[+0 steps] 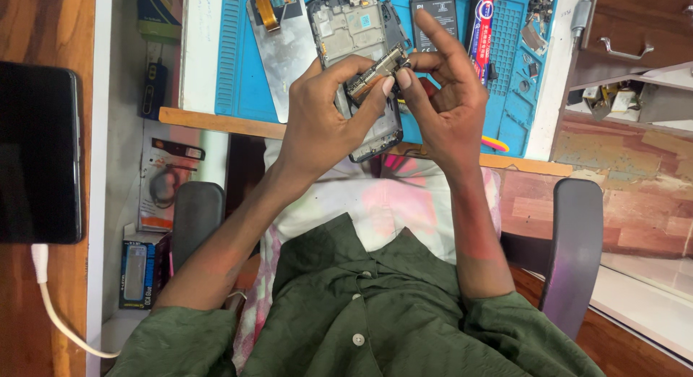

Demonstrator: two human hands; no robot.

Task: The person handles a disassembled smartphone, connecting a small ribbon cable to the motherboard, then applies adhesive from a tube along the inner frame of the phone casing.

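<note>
A person in a green shirt works over a blue repair mat [238, 74] on the tabletop [209, 121], both hands raised above an opened phone frame [357, 38]. The left hand [321, 124] pinches a small circuit board [377, 72] between thumb and fingers, while the right hand [447, 106] grips the board's far end with thumb and a bent finger, index finger pointing up. The board hangs in the air just over the frame's lower half. A detached display panel [278, 52] lies left of the frame, a dark battery [434, 16] to its right. A black phone [37, 153] rests on a wooden surface at far left, a white cable [58, 312] plugged in.
</note>
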